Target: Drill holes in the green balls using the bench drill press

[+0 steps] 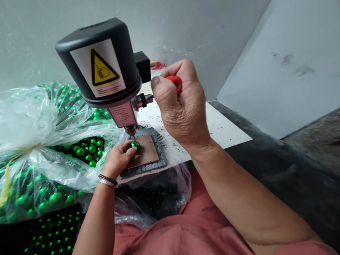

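I'm looking into a workshop: a drill press [102, 66] on the bench [226, 130], dark specks [174, 145], perhaps shavings, around it, bagged green balls [91, 149] beside it.

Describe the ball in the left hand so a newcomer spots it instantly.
Find the big dark machine head with the yellow warning triangle. Below it, over the brown board, the left hand holds a shiny green ball. It's the only ball held; the other green balls lie massed together.
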`<state>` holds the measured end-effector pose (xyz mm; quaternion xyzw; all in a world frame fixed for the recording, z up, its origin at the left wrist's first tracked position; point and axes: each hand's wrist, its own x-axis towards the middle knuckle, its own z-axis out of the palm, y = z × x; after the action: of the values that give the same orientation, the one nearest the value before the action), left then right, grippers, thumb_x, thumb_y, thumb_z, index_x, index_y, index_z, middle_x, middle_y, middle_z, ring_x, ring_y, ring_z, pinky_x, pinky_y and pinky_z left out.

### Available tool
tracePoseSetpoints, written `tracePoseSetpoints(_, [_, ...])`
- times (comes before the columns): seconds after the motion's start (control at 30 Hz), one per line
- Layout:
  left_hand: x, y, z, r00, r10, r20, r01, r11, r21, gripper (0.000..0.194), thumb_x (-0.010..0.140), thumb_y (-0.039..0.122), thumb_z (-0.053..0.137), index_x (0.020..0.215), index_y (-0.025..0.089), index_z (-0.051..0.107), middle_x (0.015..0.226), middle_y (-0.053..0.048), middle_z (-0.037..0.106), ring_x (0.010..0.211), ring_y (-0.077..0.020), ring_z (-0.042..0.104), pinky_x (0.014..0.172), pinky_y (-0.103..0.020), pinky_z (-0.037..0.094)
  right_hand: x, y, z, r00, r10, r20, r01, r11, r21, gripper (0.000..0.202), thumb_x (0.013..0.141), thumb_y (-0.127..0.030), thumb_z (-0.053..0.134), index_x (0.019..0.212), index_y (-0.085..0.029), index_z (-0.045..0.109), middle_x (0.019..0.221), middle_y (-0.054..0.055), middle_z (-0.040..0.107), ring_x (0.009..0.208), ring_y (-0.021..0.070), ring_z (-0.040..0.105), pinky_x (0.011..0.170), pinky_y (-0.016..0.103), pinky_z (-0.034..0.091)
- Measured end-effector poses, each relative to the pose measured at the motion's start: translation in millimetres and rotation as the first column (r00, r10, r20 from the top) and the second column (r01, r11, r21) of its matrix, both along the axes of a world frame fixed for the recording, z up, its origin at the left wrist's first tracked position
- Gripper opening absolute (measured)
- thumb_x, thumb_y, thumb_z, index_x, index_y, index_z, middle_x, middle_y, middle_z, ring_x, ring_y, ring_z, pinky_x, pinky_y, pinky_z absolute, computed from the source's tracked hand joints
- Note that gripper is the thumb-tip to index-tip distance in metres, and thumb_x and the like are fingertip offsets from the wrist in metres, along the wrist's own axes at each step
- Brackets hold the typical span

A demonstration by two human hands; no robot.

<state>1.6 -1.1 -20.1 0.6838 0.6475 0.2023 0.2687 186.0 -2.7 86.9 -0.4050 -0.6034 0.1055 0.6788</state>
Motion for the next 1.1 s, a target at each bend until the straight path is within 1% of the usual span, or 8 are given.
tracePoseSetpoints(0.1, [4.6,-2.7,1.9,1.0,0.024,-0.013,-0.024,1.0,-0.004,0.043,0.08,0.042,0.055,0.117,0.022,0.066,0.106,-0.004,0.072,0.096,-0.0219,0.064,0.087,-0.029,0.047,0.2,0.1,-0.6,1.0,-0.01,0.022,0.01,1.0,-0.003,0.023,0.087,-0.04,0.046,0.077,-0.021,0.038,0.064,-0.006,0.034,0.053,0.0014,0.038,0.051,0.016,0.039])
tracePoseSetpoints(0.2, [11.0,-4.7,3.8,0.996,0.041,-0.077,-0.041,0.999,0.01,0.045,0.078,0.041,0.058,0.118,0.021,0.065,0.102,-0.005,0.072,0.089,-0.0212,0.065,0.084,-0.029,0.047,0.1,0.0,-0.9,1.0,-0.005,0.019,0.005,1.0,0.006,0.024,0.087,-0.041,0.045,0.078,-0.021,0.038,0.064,-0.005,0.035,0.054,0.0017,0.04,0.051,0.017,0.04])
tracePoseSetpoints(0.33, [14.7,-4.2,2.0,0.988,0.036,-0.151,-0.032,0.999,0.033,0.047,0.078,0.04,0.06,0.12,0.021,0.064,0.11,-0.008,0.07,0.097,-0.023,0.064,0.086,-0.029,0.046,0.0,-0.9,-2.1,1.0,0.005,0.015,-0.005,1.0,-0.003,0.025,0.087,-0.044,0.046,0.078,-0.021,0.04,0.065,-0.005,0.041,0.056,0.0024,0.043,0.053,0.017,0.042])
tracePoseSetpoints(0.53, [11.7,-3.3,-6.2,0.988,0.012,-0.156,-0.002,0.998,0.063,0.044,0.08,0.04,0.059,0.12,0.023,0.064,0.114,-0.007,0.069,0.101,-0.022,0.063,0.088,-0.029,0.045,0.7,-3.3,-7.3,1.0,-0.015,-0.005,0.015,1.0,0.012,0.021,0.084,-0.04,0.05,0.078,-0.021,0.044,0.064,-0.006,0.041,0.053,0.0012,0.037,0.048,0.016,0.037])
tracePoseSetpoints(0.67, [11.3,-3.9,-9.4,0.986,0.009,-0.166,0.006,0.996,0.089,0.043,0.08,0.039,0.059,0.12,0.023,0.063,0.118,-0.007,0.067,0.105,-0.0209,0.062,0.092,-0.029,0.044,2.0,-8.1,-14.7,0.999,-0.04,0.018,0.039,0.999,0.029,0.017,0.082,-0.032,0.053,0.074,-0.02,0.044,0.06,-0.008,0.039,0.05,0.0008,0.034,0.049,0.015,0.037])
tracePoseSetpoints(0.8, [10.2,-3.9,-11.2,0.985,-0.019,-0.17,0.037,0.994,0.105,0.04,0.081,0.04,0.057,0.118,0.025,0.064,0.116,-0.005,0.068,0.102,-0.0208,0.063,0.09,-0.029,0.045,2.0,-14.1,-26.3,0.993,-0.092,0.076,0.086,0.993,0.078,0.011,0.081,-0.025,0.051,0.074,-0.02,0.044,0.059,-0.008,0.042,0.049,0.0014,0.037,0.05,0.017,0.038])
tracePoseSetpoints(0.93, [8.7,-3.4,-14.6,0.983,-0.009,-0.185,0.032,0.992,0.119,0.041,0.081,0.041,0.057,0.119,0.025,0.063,0.116,-0.005,0.068,0.103,-0.0217,0.062,0.09,-0.03,0.045,0.7,-16.5,-35.9,0.989,-0.121,0.083,0.112,0.988,0.106,0.008,0.082,-0.025,0.048,0.076,-0.021,0.046,0.058,-0.007,0.045,0.05,0.003,0.042,0.049,0.018,0.039])
tracePoseSetpoints(1.1, [7.8,-2.9,-18.6,0.983,0.0,-0.186,0.024,0.991,0.129,0.044,0.081,0.042,0.057,0.121,0.024,0.063,0.115,-0.007,0.068,0.103,-0.023,0.063,0.091,-0.032,0.046,-3.0,-16.3,-44.7,0.989,-0.145,0.032,0.14,0.982,0.124,0.007,0.082,-0.025,0.05,0.078,-0.02,0.048,0.061,-0.005,0.051,0.052,0.0032,0.047,0.05,0.017,0.041])
